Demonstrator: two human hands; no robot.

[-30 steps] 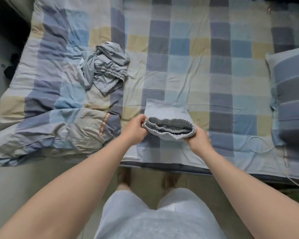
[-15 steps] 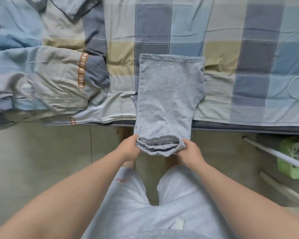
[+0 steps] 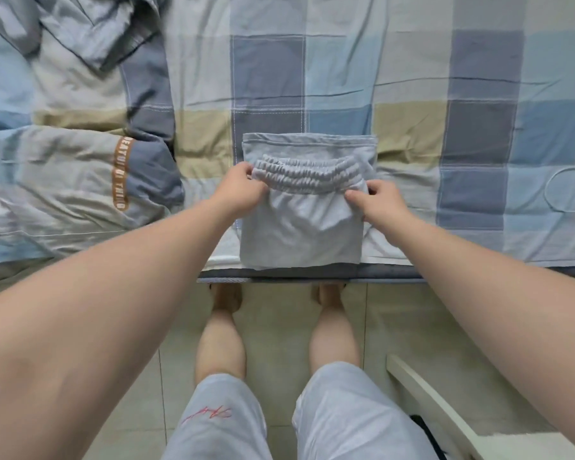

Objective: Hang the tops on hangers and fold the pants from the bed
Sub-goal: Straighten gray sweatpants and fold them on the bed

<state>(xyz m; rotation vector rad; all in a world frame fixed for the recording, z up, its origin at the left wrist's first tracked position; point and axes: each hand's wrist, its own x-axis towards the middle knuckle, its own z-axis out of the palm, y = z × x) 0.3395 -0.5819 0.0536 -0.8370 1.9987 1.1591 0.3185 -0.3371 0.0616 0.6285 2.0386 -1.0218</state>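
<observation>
Folded grey pants (image 3: pixel 299 234) lie at the near edge of the bed (image 3: pixel 412 78). The left hand (image 3: pixel 243 187) and right hand (image 3: pixel 379 200) each pinch one end of the elastic waistband (image 3: pixel 306 175). Fabric looks light, soft and floppy, so it likely sags mid-span. Best to hold the waistband ends and keep it taut.

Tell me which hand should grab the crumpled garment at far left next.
Left: the left hand grips the pants on the side of the garment; the right hand would cross over.
</observation>
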